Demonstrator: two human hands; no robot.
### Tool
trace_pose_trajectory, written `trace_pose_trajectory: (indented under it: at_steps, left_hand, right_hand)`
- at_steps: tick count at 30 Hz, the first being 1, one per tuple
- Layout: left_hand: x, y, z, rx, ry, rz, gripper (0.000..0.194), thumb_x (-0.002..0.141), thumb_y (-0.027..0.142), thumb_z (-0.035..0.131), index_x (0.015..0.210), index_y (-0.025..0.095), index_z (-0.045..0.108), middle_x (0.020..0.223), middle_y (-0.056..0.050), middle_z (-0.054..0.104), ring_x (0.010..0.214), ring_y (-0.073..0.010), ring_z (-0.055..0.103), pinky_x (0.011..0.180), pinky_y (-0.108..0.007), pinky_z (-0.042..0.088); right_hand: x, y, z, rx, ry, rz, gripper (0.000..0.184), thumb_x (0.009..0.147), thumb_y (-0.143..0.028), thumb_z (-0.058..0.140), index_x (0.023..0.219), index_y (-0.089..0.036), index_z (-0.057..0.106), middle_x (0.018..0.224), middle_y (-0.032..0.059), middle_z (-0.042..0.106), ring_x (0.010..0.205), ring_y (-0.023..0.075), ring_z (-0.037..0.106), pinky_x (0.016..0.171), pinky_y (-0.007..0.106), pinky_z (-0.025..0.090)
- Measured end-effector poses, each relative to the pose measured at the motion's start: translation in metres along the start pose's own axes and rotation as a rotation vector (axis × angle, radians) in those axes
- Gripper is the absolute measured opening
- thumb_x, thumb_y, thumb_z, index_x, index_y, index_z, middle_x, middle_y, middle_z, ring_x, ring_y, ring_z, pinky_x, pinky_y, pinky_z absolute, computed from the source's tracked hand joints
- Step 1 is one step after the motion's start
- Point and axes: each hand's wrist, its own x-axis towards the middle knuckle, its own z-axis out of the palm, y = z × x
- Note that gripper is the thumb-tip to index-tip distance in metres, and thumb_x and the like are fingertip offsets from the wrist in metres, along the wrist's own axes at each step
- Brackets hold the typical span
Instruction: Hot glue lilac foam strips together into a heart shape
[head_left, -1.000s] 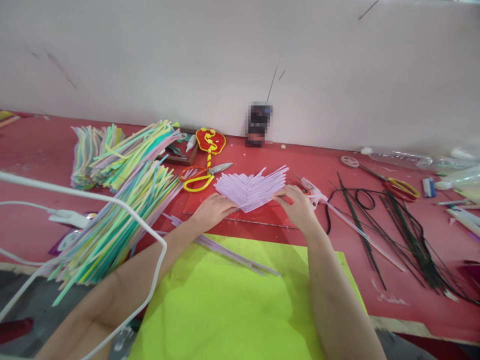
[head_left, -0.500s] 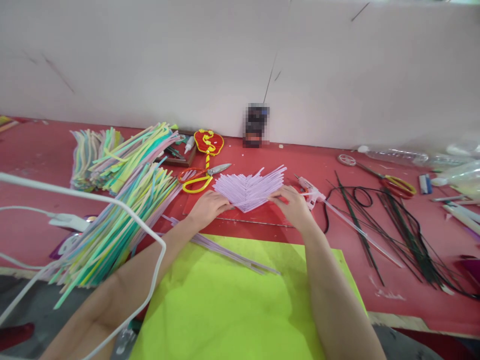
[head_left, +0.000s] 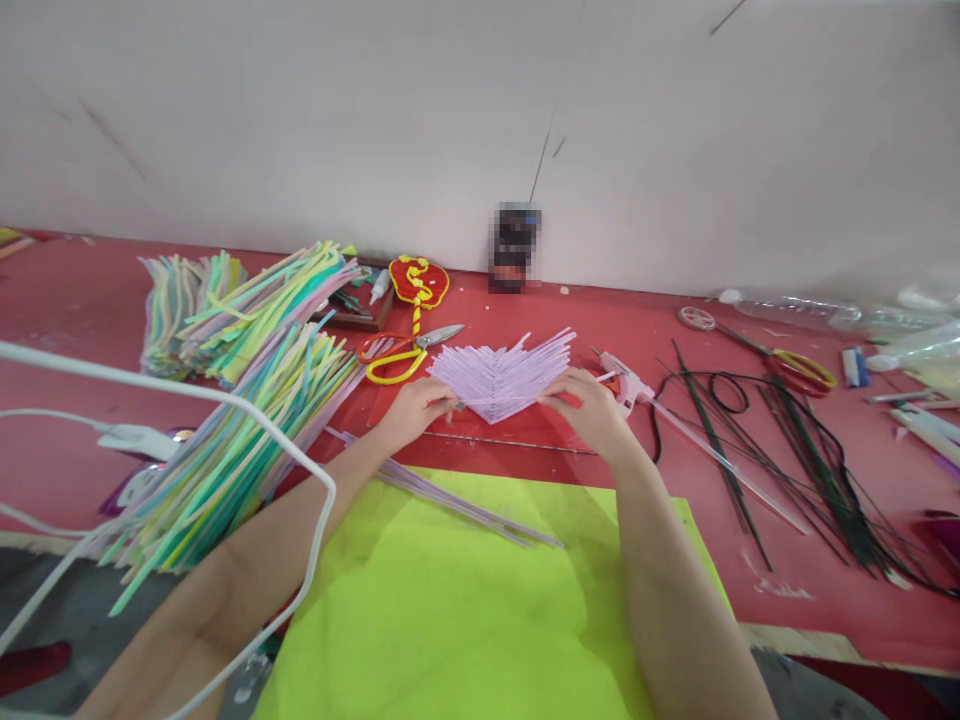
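A heart-shaped fan of lilac strips [head_left: 501, 378] lies on the red table [head_left: 637, 330], just beyond a lime-green sheet [head_left: 450, 600]. My left hand [head_left: 411, 412] pinches the fan's lower left edge with curled fingers. My right hand [head_left: 592, 408] holds the lower right edge, fingers bent over the strips. A few loose lilac strips [head_left: 450, 500] lie across the green sheet's far edge, under my left forearm.
A big heap of pastel strips [head_left: 240, 420] fills the left side. Red-and-yellow scissors [head_left: 397, 355] and a pink glue gun [head_left: 626, 382] flank the fan. Dark green wires [head_left: 795, 460] and a second pair of scissors [head_left: 795, 368] lie at the right. A white cable [head_left: 187, 400] loops near my left arm.
Both hands stay on the lilac fan; the left fingers have shifted slightly along its lower edge. The view has moved a little.
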Motion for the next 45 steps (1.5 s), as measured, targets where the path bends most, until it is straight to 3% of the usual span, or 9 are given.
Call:
trace_pose_trajectory:
  at_steps: [6, 10, 17, 20, 23, 27, 32, 40, 45]
  left_hand:
    - [0.002, -0.015, -0.001, 0.269, 0.196, 0.057, 0.022, 0.092, 0.031, 0.053, 0.086, 0.019, 0.070, 0.083, -0.004, 0.068, 0.080, -0.0173, 0.061, 0.077, -0.032, 0.046]
    - [0.000, -0.002, 0.000, 0.550, 0.278, -0.028, 0.023, 0.090, 0.030, 0.056, 0.107, 0.022, 0.068, 0.102, -0.008, 0.063, 0.098, -0.0226, 0.058, 0.086, -0.038, 0.046]
    - [-0.018, 0.051, 0.028, 0.611, -0.033, -0.011, 0.041, 0.093, 0.031, 0.047, 0.132, 0.018, 0.050, 0.134, -0.016, 0.052, 0.123, -0.0289, 0.050, 0.101, -0.046, 0.041]
    - [-0.027, 0.059, 0.041, 0.610, -0.170, -0.018, 0.060, 0.092, 0.045, 0.047, 0.142, 0.013, 0.038, 0.150, -0.020, 0.034, 0.140, -0.0326, 0.030, 0.112, -0.051, 0.029]
    - [-0.029, 0.056, 0.042, 0.595, -0.250, -0.022, 0.064, 0.093, 0.047, 0.043, 0.146, 0.013, 0.030, 0.154, -0.019, 0.029, 0.144, -0.0309, 0.021, 0.115, -0.051, 0.021]
    - [-0.025, 0.048, 0.035, 0.572, -0.236, -0.003, 0.063, 0.095, 0.045, 0.038, 0.147, 0.012, 0.025, 0.156, -0.017, 0.025, 0.146, -0.0262, 0.018, 0.117, -0.048, 0.019]
    - [-0.029, 0.041, 0.036, 0.595, -0.258, -0.025, 0.067, 0.093, 0.048, 0.043, 0.147, 0.014, 0.027, 0.155, -0.018, 0.026, 0.145, -0.0285, 0.019, 0.116, -0.050, 0.020]
    - [-0.034, 0.040, 0.039, 0.614, -0.325, -0.064, 0.069, 0.089, 0.050, 0.050, 0.148, 0.020, 0.030, 0.156, -0.020, 0.022, 0.144, -0.0334, 0.021, 0.114, -0.053, 0.023]
    - [-0.033, 0.043, 0.037, 0.615, -0.346, -0.072, 0.068, 0.089, 0.048, 0.052, 0.148, 0.022, 0.030, 0.157, -0.019, 0.021, 0.144, -0.0340, 0.021, 0.113, -0.054, 0.024]
  right_hand:
    - [0.002, -0.009, 0.014, -0.037, -0.019, -0.044, 0.017, 0.086, -0.031, 0.062, 0.072, -0.022, 0.066, 0.075, 0.0025, 0.062, 0.076, 0.0184, 0.057, 0.074, 0.034, 0.045]
    - [0.002, -0.018, 0.025, -0.086, -0.059, -0.062, 0.015, 0.086, -0.025, 0.062, 0.072, -0.021, 0.065, 0.075, 0.0026, 0.062, 0.077, 0.0187, 0.056, 0.075, 0.034, 0.043]
    - [0.002, -0.033, 0.032, -0.270, -0.039, -0.029, 0.010, 0.085, -0.027, 0.062, 0.076, -0.022, 0.064, 0.084, 0.0044, 0.061, 0.085, 0.0215, 0.054, 0.079, 0.035, 0.040]
    - [0.002, -0.037, 0.030, -0.335, -0.021, -0.017, 0.009, 0.085, -0.026, 0.062, 0.077, -0.023, 0.064, 0.086, 0.0039, 0.061, 0.087, 0.0215, 0.055, 0.079, 0.035, 0.038]
    - [0.000, -0.041, 0.031, -0.331, -0.020, 0.017, 0.010, 0.086, -0.025, 0.060, 0.077, -0.022, 0.064, 0.085, 0.0035, 0.062, 0.086, 0.0208, 0.056, 0.079, 0.035, 0.037]
    - [-0.004, -0.051, 0.043, -0.316, -0.016, 0.113, 0.011, 0.087, -0.022, 0.058, 0.076, -0.022, 0.063, 0.082, 0.0030, 0.063, 0.082, 0.0196, 0.058, 0.076, 0.034, 0.038]
    - [-0.007, -0.061, 0.059, -0.354, -0.056, 0.117, 0.016, 0.087, -0.015, 0.055, 0.074, -0.022, 0.062, 0.081, 0.0029, 0.063, 0.078, 0.0192, 0.058, 0.072, 0.033, 0.037]
    - [-0.015, -0.063, 0.058, -0.373, -0.065, 0.208, 0.018, 0.091, -0.018, 0.051, 0.081, -0.023, 0.064, 0.083, 0.0038, 0.064, 0.067, 0.0177, 0.058, 0.067, 0.034, 0.041]
    - [-0.029, -0.064, 0.061, -0.228, -0.064, 0.233, 0.021, 0.093, -0.020, 0.046, 0.088, -0.025, 0.066, 0.086, 0.0051, 0.063, 0.075, 0.0196, 0.060, 0.072, 0.035, 0.046]
